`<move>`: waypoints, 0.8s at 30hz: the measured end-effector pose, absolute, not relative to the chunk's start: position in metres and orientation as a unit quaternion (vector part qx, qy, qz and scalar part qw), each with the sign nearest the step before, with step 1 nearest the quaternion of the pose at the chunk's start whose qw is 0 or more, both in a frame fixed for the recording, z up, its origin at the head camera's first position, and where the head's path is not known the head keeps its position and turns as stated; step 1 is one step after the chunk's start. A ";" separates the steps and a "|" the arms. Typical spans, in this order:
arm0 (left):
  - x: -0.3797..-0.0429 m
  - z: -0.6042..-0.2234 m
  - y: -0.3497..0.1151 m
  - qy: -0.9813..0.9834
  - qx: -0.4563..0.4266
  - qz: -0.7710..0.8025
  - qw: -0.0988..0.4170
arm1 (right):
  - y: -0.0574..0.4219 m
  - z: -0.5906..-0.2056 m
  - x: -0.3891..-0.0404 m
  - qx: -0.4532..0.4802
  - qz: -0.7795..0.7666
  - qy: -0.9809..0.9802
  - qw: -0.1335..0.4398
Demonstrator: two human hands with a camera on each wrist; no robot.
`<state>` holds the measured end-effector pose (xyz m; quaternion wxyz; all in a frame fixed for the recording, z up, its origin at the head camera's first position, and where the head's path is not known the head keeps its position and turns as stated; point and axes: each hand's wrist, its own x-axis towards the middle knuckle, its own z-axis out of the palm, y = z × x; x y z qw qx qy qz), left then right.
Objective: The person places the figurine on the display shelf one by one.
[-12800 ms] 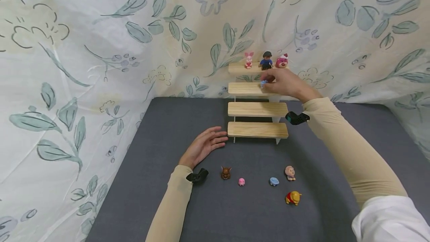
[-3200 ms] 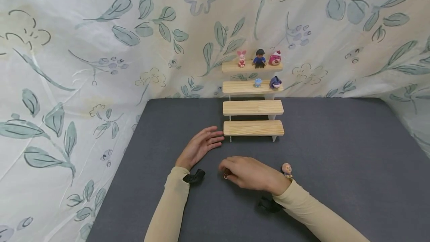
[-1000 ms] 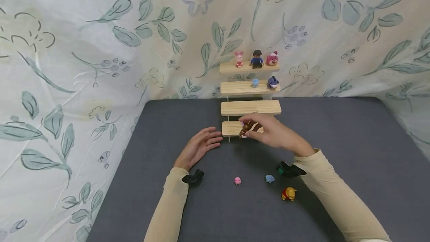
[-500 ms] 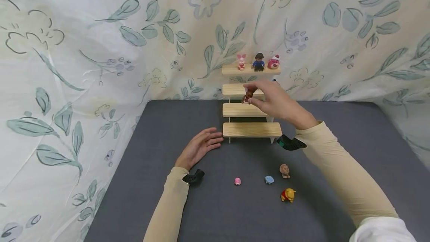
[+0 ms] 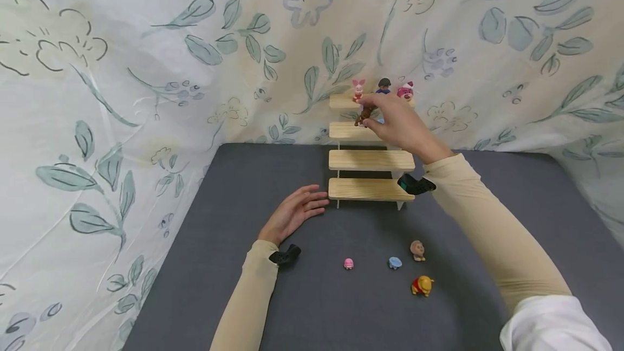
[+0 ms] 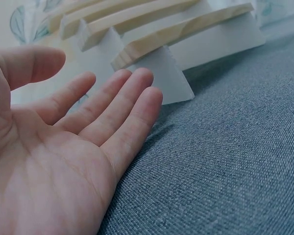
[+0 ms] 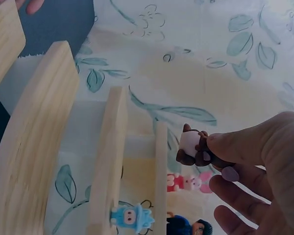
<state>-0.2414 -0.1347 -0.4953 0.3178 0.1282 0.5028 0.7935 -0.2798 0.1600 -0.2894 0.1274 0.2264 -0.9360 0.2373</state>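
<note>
My right hand [image 5: 402, 123] pinches a small brown figurine [image 5: 364, 116] between thumb and fingers, held in front of the second shelf from the top. In the right wrist view this brown figurine [image 7: 191, 147] has a pale belly and lies sideways in that view. The wooden four-step display stand [image 5: 370, 189] stands at the back of the table. On its second shelf, a light blue figurine [image 7: 132, 219] shows in the right wrist view; my hand mostly covers it in the head view. My left hand [image 5: 294, 213] rests open, fingertips right at the bottom shelf's left end.
The top shelf carries a pink piglet figurine [image 5: 358, 90], a dark-haired figure in blue [image 5: 384, 86] and a pink bear [image 5: 405, 91]. On the dark tabletop [image 5: 292, 307] are a pink figurine [image 5: 348, 264], a blue one [image 5: 395, 262], a tan one [image 5: 417, 251] and a yellow-and-red bear [image 5: 422, 286].
My right hand set the light blue figurine on the second shelf, took the brown figurine from the table, and has raised it past the lower shelves. The left hand has stayed in place.
</note>
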 end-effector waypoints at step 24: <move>-0.241 -0.495 -0.142 0.487 0.129 0.797 0.334 | 0.152 -0.293 -0.297 0.189 0.232 -0.950 0.093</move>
